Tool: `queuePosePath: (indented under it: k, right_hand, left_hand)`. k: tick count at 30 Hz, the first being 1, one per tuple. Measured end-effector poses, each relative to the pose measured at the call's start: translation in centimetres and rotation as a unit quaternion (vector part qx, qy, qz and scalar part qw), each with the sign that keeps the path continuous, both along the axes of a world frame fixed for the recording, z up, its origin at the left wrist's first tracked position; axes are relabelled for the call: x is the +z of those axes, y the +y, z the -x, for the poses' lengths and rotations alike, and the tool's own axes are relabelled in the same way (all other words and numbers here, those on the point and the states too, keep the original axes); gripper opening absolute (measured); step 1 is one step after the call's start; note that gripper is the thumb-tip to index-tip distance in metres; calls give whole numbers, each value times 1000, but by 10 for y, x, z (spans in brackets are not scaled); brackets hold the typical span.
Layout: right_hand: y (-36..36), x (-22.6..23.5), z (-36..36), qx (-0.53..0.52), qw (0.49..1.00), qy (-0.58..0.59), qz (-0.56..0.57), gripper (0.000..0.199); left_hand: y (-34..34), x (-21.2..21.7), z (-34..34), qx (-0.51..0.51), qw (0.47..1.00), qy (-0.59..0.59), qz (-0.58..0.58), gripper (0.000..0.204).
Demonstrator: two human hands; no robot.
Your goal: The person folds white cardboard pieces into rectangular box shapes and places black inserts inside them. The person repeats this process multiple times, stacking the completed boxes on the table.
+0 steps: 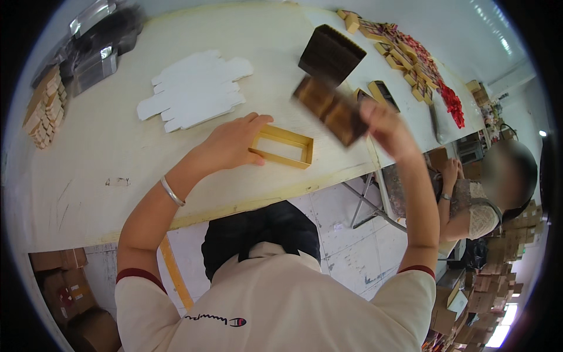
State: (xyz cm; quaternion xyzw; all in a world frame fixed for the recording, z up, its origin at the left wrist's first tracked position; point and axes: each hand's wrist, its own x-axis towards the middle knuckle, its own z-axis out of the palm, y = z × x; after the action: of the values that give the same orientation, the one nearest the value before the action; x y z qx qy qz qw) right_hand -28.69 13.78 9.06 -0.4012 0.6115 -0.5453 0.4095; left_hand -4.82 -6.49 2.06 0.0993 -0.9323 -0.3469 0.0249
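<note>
My left hand (236, 141) grips one end of an open gold box frame (282, 161) that rests on the white table, its thumb and fingers on either side. Raised to the right of it, my right hand (385, 130) is closed on the edge of a brown plastic tray (333, 111) with hollow compartments, blurred by motion. Just beyond that tray stands a stack of dark brown trays (332, 54). Two gold boxes with dark inserts (384, 95) lie near my right hand, one partly covered by it.
Flat white cardboard blanks (196, 89) lie beyond my left hand. Wooden-looking strips (46, 111) and clear plastic pieces (97, 67) sit far left. Filled gold boxes (404, 58) and red packets (450, 104) line the far right. A seated person (463, 199) is at the right.
</note>
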Motion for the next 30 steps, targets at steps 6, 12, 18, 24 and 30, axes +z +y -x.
queuePosePath:
  k: [6,12,18,24,30]
  right_hand:
    - [18,-54,-32,-15,929,-294,-222,28]
    - [2,-54,-35,64,947,-227,-218,32]
    - [16,-43,-54,101,891,429,111,48]
    - [12,-62,-59,164,783,582,146,38]
    - [-3,-60,-61,160,774,593,152,35]
  left_hand:
    - [10,-3,4,-25,999,-21,-6,73]
    - [21,6,8,-32,998,-53,15,71]
    - [14,-1,3,-25,999,-31,23,69]
    - [15,-8,5,-85,993,29,71,85]
    - [33,-8,12,-60,958,82,267,88]
